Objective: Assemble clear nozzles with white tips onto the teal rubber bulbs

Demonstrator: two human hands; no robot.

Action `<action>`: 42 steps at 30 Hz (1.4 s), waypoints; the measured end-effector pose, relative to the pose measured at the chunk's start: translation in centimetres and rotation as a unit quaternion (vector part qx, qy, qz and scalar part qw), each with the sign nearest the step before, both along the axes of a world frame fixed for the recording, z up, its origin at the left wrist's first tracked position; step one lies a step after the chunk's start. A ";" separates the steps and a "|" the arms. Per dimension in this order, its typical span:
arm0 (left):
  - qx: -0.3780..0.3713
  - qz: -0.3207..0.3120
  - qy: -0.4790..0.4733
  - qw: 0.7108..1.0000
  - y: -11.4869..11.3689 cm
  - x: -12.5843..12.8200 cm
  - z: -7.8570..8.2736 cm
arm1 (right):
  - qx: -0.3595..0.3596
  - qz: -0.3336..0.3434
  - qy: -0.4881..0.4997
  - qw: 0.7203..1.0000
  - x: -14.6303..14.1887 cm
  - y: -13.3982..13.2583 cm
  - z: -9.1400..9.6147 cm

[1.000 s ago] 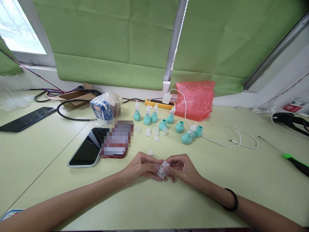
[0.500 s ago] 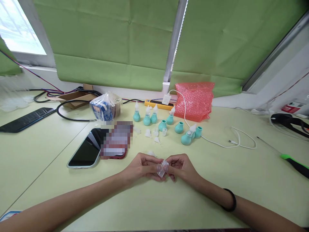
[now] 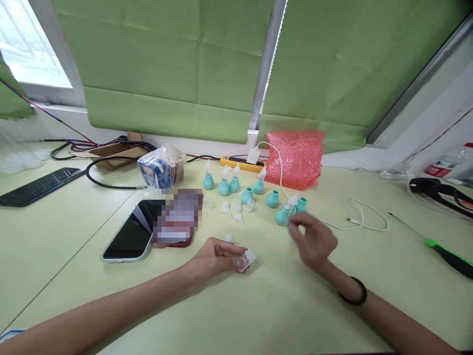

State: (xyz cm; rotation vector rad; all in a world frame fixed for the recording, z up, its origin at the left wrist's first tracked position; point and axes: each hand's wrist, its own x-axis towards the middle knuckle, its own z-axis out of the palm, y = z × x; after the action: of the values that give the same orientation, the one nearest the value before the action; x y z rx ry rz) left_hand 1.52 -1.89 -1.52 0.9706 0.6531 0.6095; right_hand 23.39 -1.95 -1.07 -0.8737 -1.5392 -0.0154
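My left hand [image 3: 216,257] rests on the pale green table and pinches a small clear plastic piece [image 3: 247,258] between its fingertips. My right hand [image 3: 313,240] hovers further right and back, fingers loosely curled and blurred, close to a teal rubber bulb [image 3: 283,216] lying by the white cable. Several more teal bulbs [image 3: 223,186] stand in a row behind, some with clear nozzle tips. Loose clear tips [image 3: 232,208] lie scattered in front of them.
A phone [image 3: 129,235] and a red-cased item lie at left centre. Behind stand a bagged blue pack [image 3: 160,167], a cardboard tray [image 3: 111,150], a yellow power strip [image 3: 242,162] and pink bubble wrap [image 3: 295,157]. A white cable [image 3: 364,217] and green-handled screwdriver [image 3: 445,250] lie right.
My right hand let go of the clear piece and moved right and away toward the teal bulbs. My left hand stays put, still holding the piece.
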 end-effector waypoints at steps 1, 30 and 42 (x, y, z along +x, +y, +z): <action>0.000 0.003 0.000 1.000 0.0 0.0 0.1 | 0.035 -0.036 0.014 0.999 1.1 0.8 0.5; 0.021 0.012 -0.048 0.999 0.0 -0.1 -0.1 | -0.301 -0.229 -0.311 0.872 10.7 6.3 0.1; 0.100 0.016 -0.018 0.995 -0.2 0.0 -0.4 | 0.140 -0.299 -0.051 0.943 7.8 4.8 3.1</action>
State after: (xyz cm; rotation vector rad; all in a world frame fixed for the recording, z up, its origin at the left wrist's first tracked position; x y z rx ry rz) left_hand 1.52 -2.07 -1.90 1.1343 0.5834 0.7290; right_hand 31.17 2.88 2.01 -1.0896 -1.2711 -0.7131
